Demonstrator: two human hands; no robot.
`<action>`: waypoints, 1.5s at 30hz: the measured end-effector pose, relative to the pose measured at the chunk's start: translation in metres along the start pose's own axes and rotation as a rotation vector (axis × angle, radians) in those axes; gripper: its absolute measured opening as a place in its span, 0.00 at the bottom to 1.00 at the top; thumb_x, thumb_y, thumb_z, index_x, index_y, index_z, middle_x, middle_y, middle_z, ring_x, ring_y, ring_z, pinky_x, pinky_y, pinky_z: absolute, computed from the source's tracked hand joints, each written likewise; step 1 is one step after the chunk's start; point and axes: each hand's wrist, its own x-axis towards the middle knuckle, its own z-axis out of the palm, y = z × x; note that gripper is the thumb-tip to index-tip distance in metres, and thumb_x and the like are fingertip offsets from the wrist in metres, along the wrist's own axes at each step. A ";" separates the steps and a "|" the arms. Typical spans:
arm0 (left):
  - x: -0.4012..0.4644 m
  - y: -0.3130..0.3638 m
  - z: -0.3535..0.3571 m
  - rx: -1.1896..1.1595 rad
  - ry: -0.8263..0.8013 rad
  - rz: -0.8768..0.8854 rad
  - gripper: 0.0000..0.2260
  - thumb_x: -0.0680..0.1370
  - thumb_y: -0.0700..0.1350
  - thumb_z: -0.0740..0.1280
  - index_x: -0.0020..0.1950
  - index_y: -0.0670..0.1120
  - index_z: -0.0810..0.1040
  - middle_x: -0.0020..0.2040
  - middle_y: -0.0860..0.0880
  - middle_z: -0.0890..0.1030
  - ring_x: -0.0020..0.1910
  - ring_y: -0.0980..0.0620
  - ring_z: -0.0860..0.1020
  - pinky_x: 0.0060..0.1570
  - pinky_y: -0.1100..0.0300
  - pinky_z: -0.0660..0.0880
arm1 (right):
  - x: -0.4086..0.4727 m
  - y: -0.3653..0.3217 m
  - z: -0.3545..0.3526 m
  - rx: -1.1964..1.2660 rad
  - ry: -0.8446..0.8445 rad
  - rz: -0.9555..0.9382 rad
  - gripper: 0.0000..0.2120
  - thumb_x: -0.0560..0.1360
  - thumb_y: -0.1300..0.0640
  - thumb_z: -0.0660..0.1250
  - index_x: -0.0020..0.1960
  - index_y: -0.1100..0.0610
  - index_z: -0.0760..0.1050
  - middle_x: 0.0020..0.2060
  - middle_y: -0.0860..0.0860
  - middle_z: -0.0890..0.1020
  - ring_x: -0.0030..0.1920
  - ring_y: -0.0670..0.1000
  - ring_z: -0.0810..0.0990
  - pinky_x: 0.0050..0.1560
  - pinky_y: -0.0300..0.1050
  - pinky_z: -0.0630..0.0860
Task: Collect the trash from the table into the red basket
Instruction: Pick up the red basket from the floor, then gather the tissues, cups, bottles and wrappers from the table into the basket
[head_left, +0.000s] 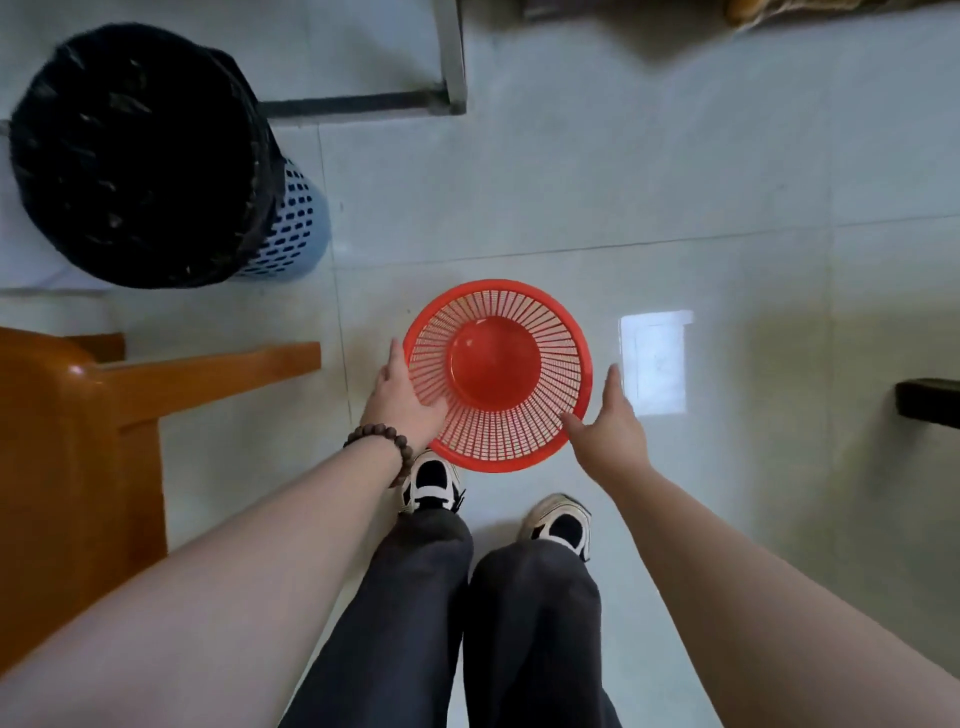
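The red basket (519, 441) is round, slatted and empty, and I look down into it above the tiled floor in the middle of the view. My left hand (402, 402), with a bead bracelet on its wrist, grips the basket's left rim; its fingers show through the slats from underneath. My right hand (608, 431) is at the lower right rim with its fingers spread, and the thumb touches the rim's edge. No trash and no table top are in view.
A blue perforated bin (296, 223) lined with a black bag stands at the upper left. Orange wooden furniture (78, 415) fills the left side. A grey metal frame leg (449, 57) is at the top and a dark object (927, 410) at the right edge. My shoes are just below the basket.
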 end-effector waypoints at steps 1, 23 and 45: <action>0.001 0.000 0.003 -0.031 -0.022 0.007 0.36 0.72 0.47 0.68 0.76 0.51 0.54 0.65 0.46 0.73 0.58 0.46 0.76 0.53 0.48 0.77 | 0.003 0.002 0.003 0.051 -0.010 0.007 0.37 0.75 0.53 0.66 0.76 0.49 0.46 0.68 0.52 0.71 0.65 0.59 0.73 0.59 0.57 0.74; -0.313 0.191 -0.234 0.032 0.286 0.559 0.22 0.73 0.39 0.63 0.67 0.48 0.74 0.52 0.44 0.81 0.51 0.43 0.78 0.51 0.55 0.72 | -0.340 -0.106 -0.267 0.247 0.462 -0.138 0.21 0.69 0.64 0.60 0.63 0.58 0.70 0.49 0.57 0.81 0.49 0.58 0.78 0.46 0.42 0.70; -0.430 0.352 -0.203 0.072 -0.055 1.202 0.22 0.76 0.43 0.64 0.71 0.48 0.69 0.48 0.53 0.79 0.45 0.56 0.77 0.44 0.66 0.70 | -0.473 -0.009 -0.364 0.525 1.017 -0.028 0.19 0.73 0.63 0.55 0.62 0.51 0.70 0.50 0.53 0.80 0.46 0.51 0.75 0.46 0.43 0.67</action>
